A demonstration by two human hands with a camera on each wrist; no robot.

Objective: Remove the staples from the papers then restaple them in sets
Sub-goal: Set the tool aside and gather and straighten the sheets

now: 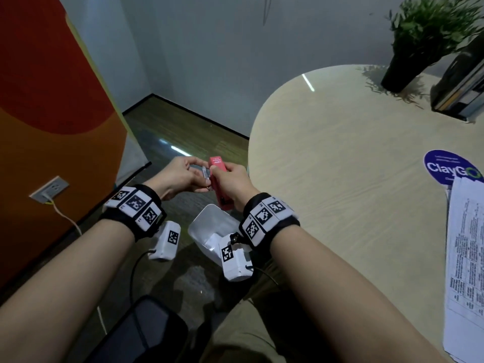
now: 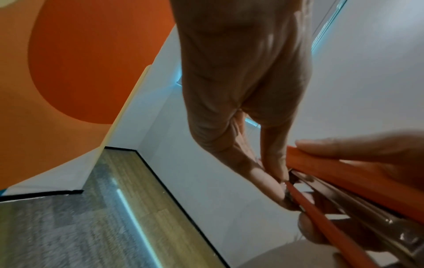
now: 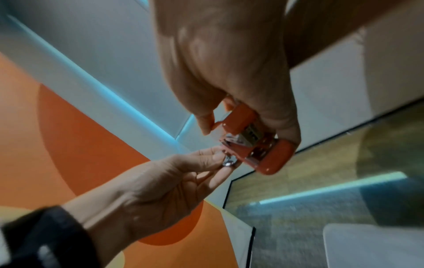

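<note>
Off the table's [image 1: 327, 153] left edge, right hand [image 1: 233, 179] grips red stapler [image 1: 218, 184] midair; left hand [image 1: 180, 174] pinches its metal front, possibly the staple tray. Papers [image 1: 468, 258] on table, far right.

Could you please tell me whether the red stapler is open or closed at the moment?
Open. The stapler in the right hand shows its metal staple channel exposed between the red parts, and the left hand pinches at its metal end.

Dim indoor light, soft and blurred throughout.
Strip-light glare streaks the floor [image 1: 180, 151] and table [image 1: 340, 158]; wrist views smear, edges bend.
</note>
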